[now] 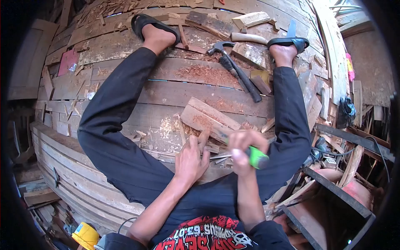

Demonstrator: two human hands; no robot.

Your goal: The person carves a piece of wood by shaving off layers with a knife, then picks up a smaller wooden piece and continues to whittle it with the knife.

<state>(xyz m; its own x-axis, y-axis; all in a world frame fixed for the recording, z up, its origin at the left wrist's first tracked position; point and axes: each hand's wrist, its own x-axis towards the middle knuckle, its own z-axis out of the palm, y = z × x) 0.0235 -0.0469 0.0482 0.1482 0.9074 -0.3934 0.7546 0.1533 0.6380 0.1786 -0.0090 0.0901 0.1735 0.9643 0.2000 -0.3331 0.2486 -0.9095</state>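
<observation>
My left hand (191, 160) is closed around a small piece of wood (204, 139), low between my legs. My right hand (246, 150), smeared by motion, grips a green-handled tool (257, 158) with a dark butt end; its working end is too blurred to name. A thin metal rod or blade (221, 157) shows between the two hands. Just beyond them lies a pale wooden board (200, 114) strewn with reddish shavings. Farther out, a claw hammer (239, 71) with a dark handle rests on the planks.
Wood offcuts (252, 19) and a curved wooden handle (249, 38) lie near my sandalled feet. Shavings (204, 73) cover the plank floor (175, 93). At right stands a dark metal frame (333, 200) among scraps; at lower left is a yellow container (85, 236).
</observation>
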